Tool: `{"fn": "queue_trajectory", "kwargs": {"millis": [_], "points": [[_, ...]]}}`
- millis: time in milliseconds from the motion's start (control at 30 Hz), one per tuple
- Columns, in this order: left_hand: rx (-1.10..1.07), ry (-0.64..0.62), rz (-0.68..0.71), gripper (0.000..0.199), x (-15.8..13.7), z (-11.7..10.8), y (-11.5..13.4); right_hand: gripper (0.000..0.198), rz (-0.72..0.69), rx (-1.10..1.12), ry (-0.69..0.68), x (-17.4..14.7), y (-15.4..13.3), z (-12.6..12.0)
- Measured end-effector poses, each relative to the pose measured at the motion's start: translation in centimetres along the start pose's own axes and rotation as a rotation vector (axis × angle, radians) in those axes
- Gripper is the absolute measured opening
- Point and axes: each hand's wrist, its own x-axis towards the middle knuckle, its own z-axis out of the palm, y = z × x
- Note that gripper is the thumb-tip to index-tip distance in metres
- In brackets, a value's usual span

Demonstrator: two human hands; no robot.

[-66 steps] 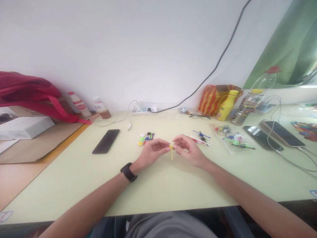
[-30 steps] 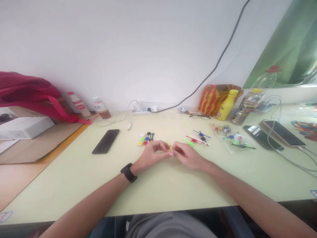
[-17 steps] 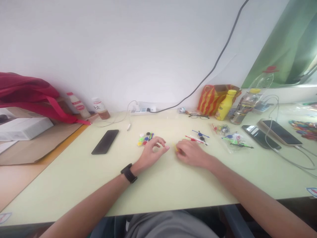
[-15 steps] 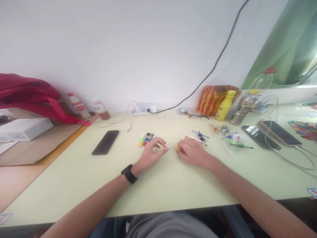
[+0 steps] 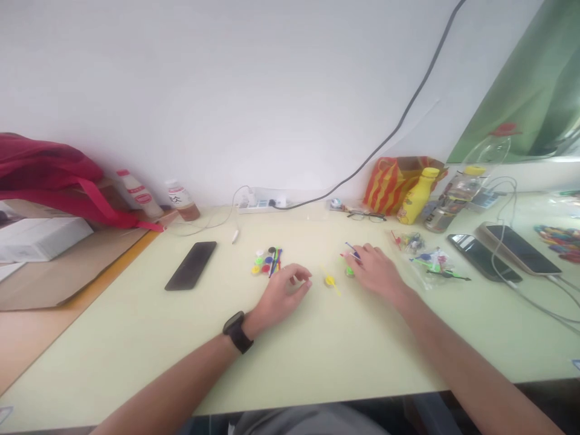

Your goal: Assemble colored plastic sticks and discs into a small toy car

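Head view: my two hands work above the pale table [image 5: 281, 368].
Left fingers: on my left hand [image 5: 283, 296], curled, thumb apart from fingertips, nothing visible between them.
Right fingers: my right hand [image 5: 378, 269] bends over a blue spinner [image 5: 356, 256]; fingertips hidden, so I can't tell if they grip.
Yellow spinner [image 5: 330, 281]: lying between my left and right fingers, touching neither; a careless sweep of either could knock it.
Green piece [image 5: 349, 272]: just beside my right fingers, so they might nudge it.
Loose sticks [image 5: 275, 263]: just beyond my left fingers; a drifting knuckle could scatter them.
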Motion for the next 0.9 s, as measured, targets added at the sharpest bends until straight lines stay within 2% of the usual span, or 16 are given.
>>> {"fn": "queue_trajectory", "kwargs": {"millis": [100, 200, 300, 367, 467, 567, 667, 767, 833, 900], "points": [[-0.056, -0.069, -0.055, 0.023, -0.3, 0.2, -0.1, 0.042, -0.142, 0.127, -0.045, -1.1, -2.8, 0.2], [-0.04, -0.065, -0.068, 0.033, -0.5, 0.2, 0.1, 0.058, -0.294, 0.243, -0.086, -2.2, -5.2, -0.2], [0.067, -0.008, 0.004, 0.046, -0.6, -0.1, 0.5, 0.05, -0.467, 0.381, -0.206, -2.7, -6.2, -0.5], [0.138, -0.027, 0.076, 0.059, -0.6, -0.4, 0.8, 0.05, -0.518, 0.451, -0.259, -2.8, -6.3, -0.6], [0.197, -0.094, 0.126, 0.071, -0.7, -0.5, 1.0, 0.054, -0.532, 0.553, -0.296, -2.5, -6.2, -0.6], [0.166, -0.144, 0.093, 0.074, -0.6, -0.3, 0.7, 0.054, -0.526, 0.637, -0.327, -1.8, -5.6, -1.2], [0.134, -0.156, 0.037, 0.064, -0.4, -0.2, 0.5, 0.063, -0.462, 0.675, -0.378, -0.9, -4.1, -2.2], [0.125, -0.169, 0.039, 0.05, -0.2, -0.3, 0.5, 0.072, -0.323, 0.69, -0.446, -0.3, -2.4, -2.6], [0.13, -0.178, 0.053, 0.043, 0.0, -0.4, 0.6, 0.065, -0.248, 0.709, -0.485, -0.1, -1.9, -2.4], [0.149, -0.171, 0.066, 0.037, 0.1, -0.4, 0.7, 0.049, -0.222, 0.74, -0.506, -0.1, -2.0, -2.2]]}}
